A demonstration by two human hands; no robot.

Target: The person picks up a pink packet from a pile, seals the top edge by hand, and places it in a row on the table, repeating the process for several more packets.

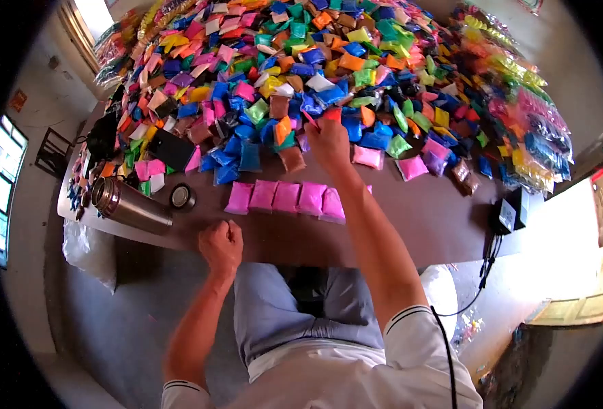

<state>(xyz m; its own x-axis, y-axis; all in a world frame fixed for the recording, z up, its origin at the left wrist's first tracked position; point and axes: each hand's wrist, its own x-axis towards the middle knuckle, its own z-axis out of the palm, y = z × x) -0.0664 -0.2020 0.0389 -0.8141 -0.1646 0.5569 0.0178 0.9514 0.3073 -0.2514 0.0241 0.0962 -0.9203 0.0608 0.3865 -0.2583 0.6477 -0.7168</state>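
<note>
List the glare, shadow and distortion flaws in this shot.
Head view: wide-angle curvature bows the table edge, with black corners around the image. Head view: window at left glares, and the right side washes out to white. Head view: the tabletop darkens below the pink packets.

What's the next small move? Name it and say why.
Probably, the right hand should bring a loose pink packet from the heap to the row: that hand is already at the heap, the row's visible packets are all pink, and this one lies within easy view at the heap's near edge.
</note>
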